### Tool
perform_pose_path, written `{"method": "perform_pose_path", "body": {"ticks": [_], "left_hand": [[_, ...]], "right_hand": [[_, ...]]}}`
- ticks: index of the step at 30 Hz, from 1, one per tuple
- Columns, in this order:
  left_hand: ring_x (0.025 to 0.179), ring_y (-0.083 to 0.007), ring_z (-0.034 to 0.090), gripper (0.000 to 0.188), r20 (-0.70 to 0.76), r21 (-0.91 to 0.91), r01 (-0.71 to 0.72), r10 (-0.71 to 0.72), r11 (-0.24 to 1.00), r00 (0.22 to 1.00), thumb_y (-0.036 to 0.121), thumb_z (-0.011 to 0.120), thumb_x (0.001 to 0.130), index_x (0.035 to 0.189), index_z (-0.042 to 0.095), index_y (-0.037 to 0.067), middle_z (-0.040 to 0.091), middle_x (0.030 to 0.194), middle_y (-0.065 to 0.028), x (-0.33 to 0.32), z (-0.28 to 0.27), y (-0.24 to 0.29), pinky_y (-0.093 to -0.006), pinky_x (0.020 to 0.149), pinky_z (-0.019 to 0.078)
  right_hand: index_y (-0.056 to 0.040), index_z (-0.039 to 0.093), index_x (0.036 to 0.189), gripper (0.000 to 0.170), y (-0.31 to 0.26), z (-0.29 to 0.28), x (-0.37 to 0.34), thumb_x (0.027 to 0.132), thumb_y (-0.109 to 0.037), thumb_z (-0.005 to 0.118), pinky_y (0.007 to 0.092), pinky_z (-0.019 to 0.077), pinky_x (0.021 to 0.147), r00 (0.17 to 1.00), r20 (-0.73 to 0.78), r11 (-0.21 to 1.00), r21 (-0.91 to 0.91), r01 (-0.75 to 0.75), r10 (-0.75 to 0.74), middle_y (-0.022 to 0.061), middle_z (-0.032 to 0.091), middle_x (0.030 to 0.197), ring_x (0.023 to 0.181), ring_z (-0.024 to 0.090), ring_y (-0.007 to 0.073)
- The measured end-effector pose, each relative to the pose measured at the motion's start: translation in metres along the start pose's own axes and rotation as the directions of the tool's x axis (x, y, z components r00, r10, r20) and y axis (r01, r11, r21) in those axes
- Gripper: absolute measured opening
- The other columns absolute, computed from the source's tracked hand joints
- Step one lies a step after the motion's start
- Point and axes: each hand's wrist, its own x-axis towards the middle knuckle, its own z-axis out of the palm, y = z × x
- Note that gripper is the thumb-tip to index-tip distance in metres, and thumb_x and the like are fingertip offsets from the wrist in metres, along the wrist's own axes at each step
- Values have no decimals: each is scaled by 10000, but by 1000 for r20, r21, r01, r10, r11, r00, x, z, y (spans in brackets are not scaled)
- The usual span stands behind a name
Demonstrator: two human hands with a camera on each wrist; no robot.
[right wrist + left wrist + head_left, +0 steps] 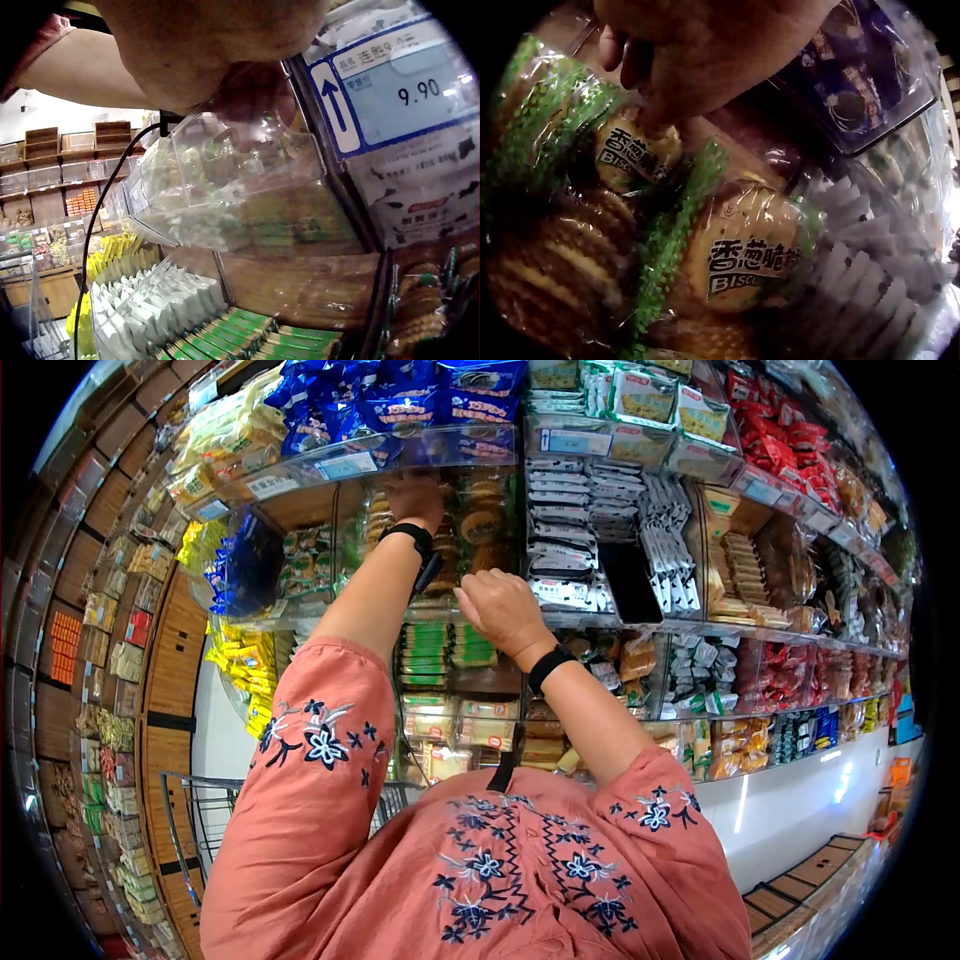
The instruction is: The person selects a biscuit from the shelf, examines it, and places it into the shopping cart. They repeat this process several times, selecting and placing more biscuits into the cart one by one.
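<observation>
My left hand (418, 500) reaches down into a clear bin of round biscuits in the head view. Close up in the left wrist view, the left hand (712, 52) has bent fingers right at a wrapped biscuit pack (637, 154) with green dotted film. Another such pack (746, 247) lies beside it. I cannot tell whether the fingers pinch the first pack. My right hand (500, 615), loosely curled, is at the front edge of the biscuit bin. From the right wrist, the right hand (217, 45) overlaps the clear front panel (247, 217), its fingertips partly hidden.
White packets (560, 530) fill the bin to the right, with a black phone (630, 585) lying over them. Blue bags (400, 405) stand on the shelf above. Lower down are green-wrapped biscuits (425, 650). A wire cart (200, 810) is at the lower left.
</observation>
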Motion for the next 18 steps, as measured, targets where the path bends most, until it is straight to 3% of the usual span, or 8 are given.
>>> {"method": "perform_pose_path", "body": {"ticks": [3, 6, 9, 12, 15, 18], "left_hand": [[1358, -440, 423, 460, 59, -99, -21, 26, 995, 998, 216, 509, 985, 1444, 528, 214, 447, 1507, -206, -7, -20, 0, -597, 1093, 329], [1275, -403, 525, 461, -36, 28, -103, 104, 994, 994, 178, 509, 972, 1431, 535, 211, 525, 1432, -201, -18, -29, -3, -572, 1011, 434], [1138, -353, 627, 415, 82, -109, -103, 112, 989, 990, 155, 503, 971, 1375, 582, 199, 633, 1281, -170, -11, -33, -5, -516, 867, 539], [995, -324, 685, 358, 56, -77, -127, 131, 989, 990, 146, 503, 973, 1307, 626, 178, 692, 1133, -145, -10, -31, -6, -464, 743, 577], [962, -333, 692, 321, -3, -174, -142, 144, 974, 990, 149, 510, 976, 1267, 645, 139, 701, 1114, -164, -9, -26, -8, -465, 778, 576], [940, -350, 694, 297, 25, -196, -189, 198, 962, 980, 163, 524, 977, 1236, 658, 103, 692, 1137, -187, -2, -20, -12, -457, 793, 574]], "right_hand": [[-69, 562, 761, 216, 1, 2, 0, 907, -197, 656, 402, 491, 680, 1000, -2, 1000, 7, -5, 5, 89, 573, 707, 712, 588, 279], [-68, 566, 764, 211, 1, 3, 0, 906, -195, 656, 399, 490, 684, 1000, 2, 1000, 5, -5, 5, 86, 573, 711, 720, 588, 277], [-69, 570, 769, 205, 1, 1, 0, 905, -195, 657, 396, 491, 686, 1000, 6, 1000, -3, 0, 0, 85, 573, 716, 726, 588, 275], [-69, 572, 771, 205, 1, 2, 0, 905, -198, 659, 394, 491, 684, 1000, 6, 1000, -4, 0, 0, 86, 572, 718, 726, 587, 275], [-68, 572, 771, 209, 1, 1, 0, 908, -201, 658, 393, 491, 681, 1000, 3, 1000, -4, -6, 6, 88, 569, 714, 721, 584, 275], [-69, 572, 770, 214, -1, 0, 0, 914, -204, 654, 394, 491, 676, 1000, 11, 1000, -15, -7, 7, 88, 565, 710, 716, 582, 274]]}}
